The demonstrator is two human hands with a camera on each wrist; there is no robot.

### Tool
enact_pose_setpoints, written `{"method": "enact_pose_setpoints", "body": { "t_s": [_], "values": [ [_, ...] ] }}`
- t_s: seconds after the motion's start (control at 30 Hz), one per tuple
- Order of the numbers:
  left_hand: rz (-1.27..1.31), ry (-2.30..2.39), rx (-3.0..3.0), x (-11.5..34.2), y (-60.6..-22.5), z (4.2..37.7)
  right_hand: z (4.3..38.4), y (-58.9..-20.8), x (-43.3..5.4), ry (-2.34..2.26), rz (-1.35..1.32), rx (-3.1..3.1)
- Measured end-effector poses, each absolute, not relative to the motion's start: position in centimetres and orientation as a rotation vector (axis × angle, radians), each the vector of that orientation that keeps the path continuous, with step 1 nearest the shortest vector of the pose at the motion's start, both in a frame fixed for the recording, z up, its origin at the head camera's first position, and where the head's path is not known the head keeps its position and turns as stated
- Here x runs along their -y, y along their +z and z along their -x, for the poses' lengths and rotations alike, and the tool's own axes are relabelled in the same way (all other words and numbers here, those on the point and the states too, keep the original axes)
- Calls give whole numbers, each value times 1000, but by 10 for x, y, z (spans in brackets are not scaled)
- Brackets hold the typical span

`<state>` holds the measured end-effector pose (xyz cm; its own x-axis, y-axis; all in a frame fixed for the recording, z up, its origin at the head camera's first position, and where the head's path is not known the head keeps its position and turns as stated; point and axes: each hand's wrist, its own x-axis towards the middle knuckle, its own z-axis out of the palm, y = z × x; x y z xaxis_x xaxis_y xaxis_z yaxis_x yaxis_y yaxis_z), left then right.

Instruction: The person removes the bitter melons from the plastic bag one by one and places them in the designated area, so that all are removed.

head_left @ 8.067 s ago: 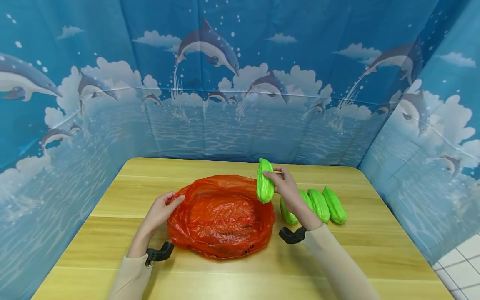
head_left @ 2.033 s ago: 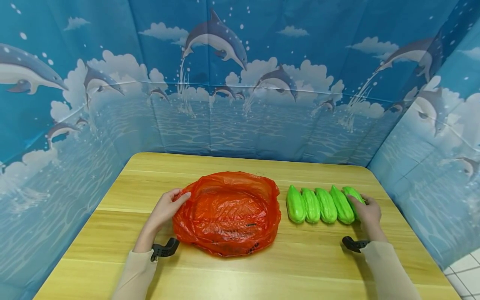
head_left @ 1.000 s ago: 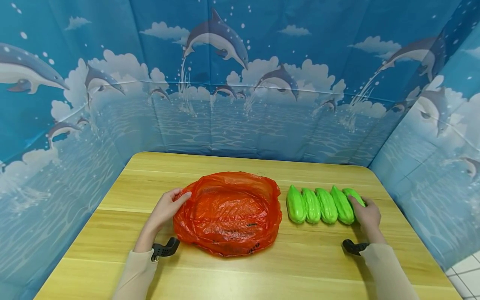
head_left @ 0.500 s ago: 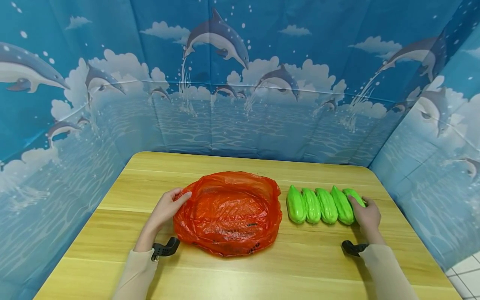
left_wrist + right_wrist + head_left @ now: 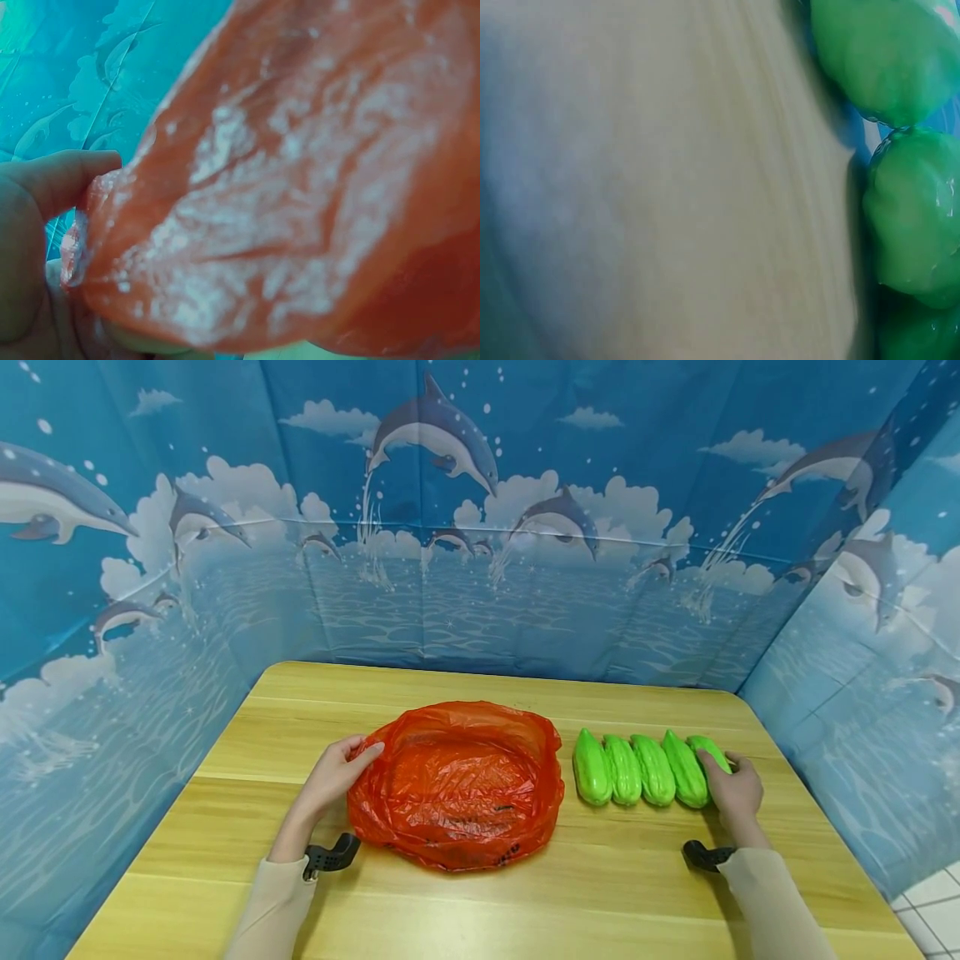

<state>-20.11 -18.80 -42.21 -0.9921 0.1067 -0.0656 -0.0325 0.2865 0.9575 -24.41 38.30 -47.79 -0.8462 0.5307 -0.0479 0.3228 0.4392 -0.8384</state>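
In the head view, a red plastic bag (image 5: 457,777) lies with its mouth spread wide, showing its crumpled inside. My left hand (image 5: 330,781) pinches the bag's left rim between thumb and fingers; in the left wrist view the thumb (image 5: 67,176) sits at the edge of the film. To the right of the bag, several bright green bitter melons (image 5: 652,768) lie side by side in a row. My right hand (image 5: 737,789) grips the rightmost bitter melon (image 5: 707,753), which it partly covers. In the right wrist view, green melon ends (image 5: 919,214) show along the right side.
Everything lies on a pale wooden table (image 5: 480,918). A blue curtain (image 5: 450,593) printed with dolphins hangs behind it and along both sides. Black cameras (image 5: 332,853) are strapped to both wrists. White floor tiles (image 5: 933,910) show at the lower right.
Eight seconds ago my right hand held a bitter melon up at the bag's right edge; now the melons lie in a row and that hand is farther right. Over the last second, nothing moves noticeably.
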Motion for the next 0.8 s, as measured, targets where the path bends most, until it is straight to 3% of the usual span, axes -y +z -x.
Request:
{"method": "enact_pose_setpoints", "body": {
  "t_s": [0.5,0.8],
  "values": [
    [-8,1746,-2520,190,-431,205,239,-475,-385,1347,739,2453],
    [113,1422,-2844,195,-422,202,242,-458,-378,1198,673,2463]
  ]
}}
